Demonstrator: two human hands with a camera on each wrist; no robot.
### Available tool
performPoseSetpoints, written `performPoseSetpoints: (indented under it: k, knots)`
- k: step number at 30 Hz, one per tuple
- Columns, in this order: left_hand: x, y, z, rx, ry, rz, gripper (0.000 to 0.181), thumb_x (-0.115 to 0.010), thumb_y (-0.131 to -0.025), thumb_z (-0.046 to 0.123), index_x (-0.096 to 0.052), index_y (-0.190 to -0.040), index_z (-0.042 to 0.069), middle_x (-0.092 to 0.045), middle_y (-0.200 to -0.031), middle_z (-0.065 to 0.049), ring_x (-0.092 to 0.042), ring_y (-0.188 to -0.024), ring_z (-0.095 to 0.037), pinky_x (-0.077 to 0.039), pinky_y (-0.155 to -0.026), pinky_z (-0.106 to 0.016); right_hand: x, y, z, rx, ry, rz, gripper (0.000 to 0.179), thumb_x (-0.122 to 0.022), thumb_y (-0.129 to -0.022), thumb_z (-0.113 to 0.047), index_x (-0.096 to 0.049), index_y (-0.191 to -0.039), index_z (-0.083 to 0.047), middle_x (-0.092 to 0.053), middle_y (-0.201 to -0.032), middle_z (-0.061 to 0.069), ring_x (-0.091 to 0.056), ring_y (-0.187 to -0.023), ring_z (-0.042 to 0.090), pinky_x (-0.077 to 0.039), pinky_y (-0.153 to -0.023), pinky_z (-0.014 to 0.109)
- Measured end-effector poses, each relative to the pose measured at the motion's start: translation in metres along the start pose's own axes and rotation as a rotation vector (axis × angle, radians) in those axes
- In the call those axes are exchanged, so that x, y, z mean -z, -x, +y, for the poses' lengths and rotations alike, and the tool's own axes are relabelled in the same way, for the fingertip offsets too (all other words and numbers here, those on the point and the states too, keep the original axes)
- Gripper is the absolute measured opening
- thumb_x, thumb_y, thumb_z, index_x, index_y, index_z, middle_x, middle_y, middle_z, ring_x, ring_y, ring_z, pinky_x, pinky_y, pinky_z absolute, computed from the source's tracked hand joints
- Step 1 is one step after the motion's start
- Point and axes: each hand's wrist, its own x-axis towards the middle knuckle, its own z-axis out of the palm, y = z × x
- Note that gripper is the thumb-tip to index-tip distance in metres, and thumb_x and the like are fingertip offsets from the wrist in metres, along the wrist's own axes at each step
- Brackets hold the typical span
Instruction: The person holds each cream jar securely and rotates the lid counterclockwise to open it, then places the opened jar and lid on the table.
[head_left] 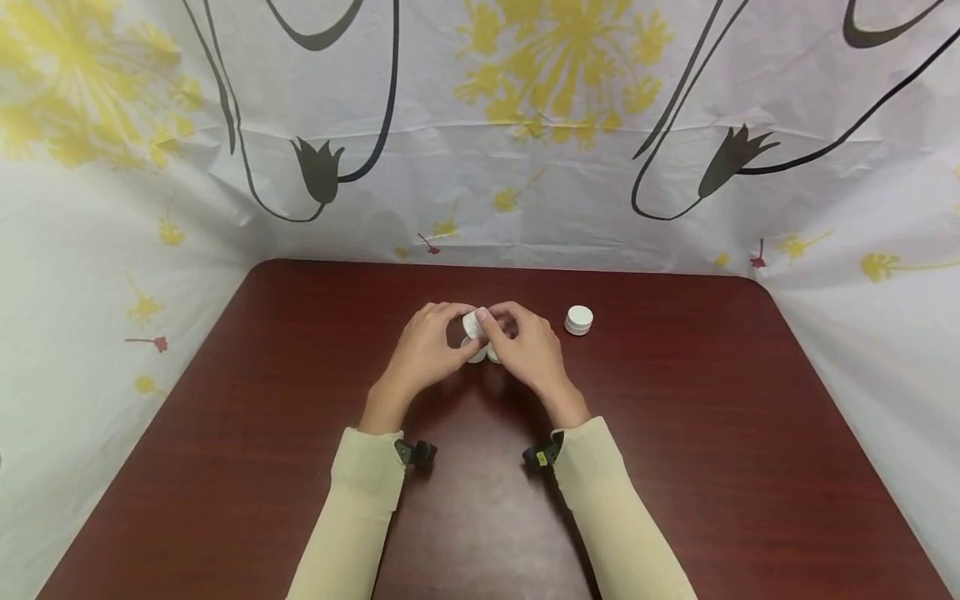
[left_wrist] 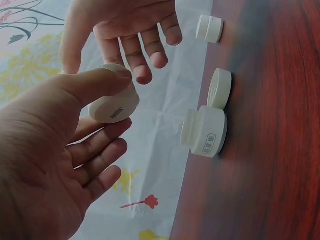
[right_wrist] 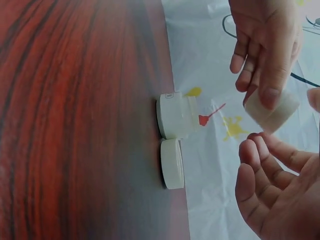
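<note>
My left hand (head_left: pixel 429 346) pinches a small white jar (left_wrist: pixel 116 107) between thumb and fingers, above the table; small dark print shows on it. Close beside it is my right hand (head_left: pixel 531 346), its fingers loosely bent and no thing gripped in them; in the right wrist view its fingertips (right_wrist: pixel 248 150) lie just below the held jar. Under the hands, a white jar without its lid (left_wrist: pixel 209 132) stands on the table, a small printed label on its side. A white lid (right_wrist: pixel 172 164) lies against that jar, on the right-hand side.
A second white jar (head_left: pixel 578 320), with a lid on, stands on the dark red wooden table (head_left: pixel 675 467) to the right of my right hand. Behind the table's far edge hangs a white cloth (head_left: pixel 420 208) with yellow and grey flower prints.
</note>
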Motion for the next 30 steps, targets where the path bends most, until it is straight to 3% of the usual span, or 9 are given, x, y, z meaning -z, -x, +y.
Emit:
performPoseSetpoints:
  k: [5,11,16,22,30]
  knots:
    - [0.0023,-0.0022,-0.0011,-0.010,-0.006,-0.002,0.047,-0.080,-0.092,0.032,-0.071,-0.134,0.011,-0.074,-0.130,-0.007,-0.063,-0.124,-0.031,-0.047,-0.111,-0.051,-0.0015,-0.0029,-0.0008,0.005,-0.011,0.015,0.040,-0.063,-0.101,-0.057,-0.076,-0.114,-0.021,-0.074,-0.091,-0.002,-0.069,-0.083,0.016,-0.051,-0.072,0.035]
    - [0.0025,-0.0022,-0.0029,-0.017,-0.027,0.006,0.046,-0.081,-0.092,0.030,-0.072,-0.133,0.011,-0.075,-0.129,-0.007,-0.063,-0.124,-0.031,-0.044,-0.114,-0.053,-0.0016,-0.0036,-0.0018,0.040,-0.011,-0.012,0.036,-0.065,-0.101,-0.050,-0.075,-0.120,-0.021,-0.073,-0.090,-0.001,-0.067,-0.081,0.015,-0.050,-0.071,0.034]
    - [-0.0018,0.0001,0.0009,-0.006,-0.010,-0.007,0.047,-0.081,-0.092,0.033,-0.072,-0.134,0.012,-0.075,-0.131,-0.007,-0.063,-0.125,-0.031,-0.044,-0.113,-0.052,0.0028,0.0006,0.0000,0.001,0.016,-0.013,0.040,-0.064,-0.101,-0.053,-0.072,-0.126,-0.022,-0.073,-0.094,-0.001,-0.069,-0.084,0.016,-0.050,-0.074,0.035]
    - [-0.0029,-0.0008,0.0050,-0.016,-0.002,0.027,0.046,-0.082,-0.092,0.031,-0.073,-0.132,0.012,-0.076,-0.129,-0.007,-0.063,-0.122,-0.031,-0.045,-0.110,-0.050,0.0065,0.0004,0.0006,-0.008,0.026,0.020,0.041,-0.064,-0.100,-0.058,-0.074,-0.115,-0.021,-0.074,-0.090,0.000,-0.068,-0.082,0.017,-0.049,-0.073,0.035]
    - [0.0008,0.0018,0.0022,-0.005,-0.028,-0.010,0.047,-0.080,-0.092,0.031,-0.072,-0.134,0.012,-0.075,-0.131,-0.007,-0.063,-0.123,-0.031,-0.044,-0.109,-0.051,0.0008,0.0009,0.0005,0.020,0.012,0.008,0.036,-0.067,-0.100,-0.048,-0.075,-0.118,-0.019,-0.073,-0.089,-0.001,-0.067,-0.080,0.014,-0.050,-0.070,0.033]
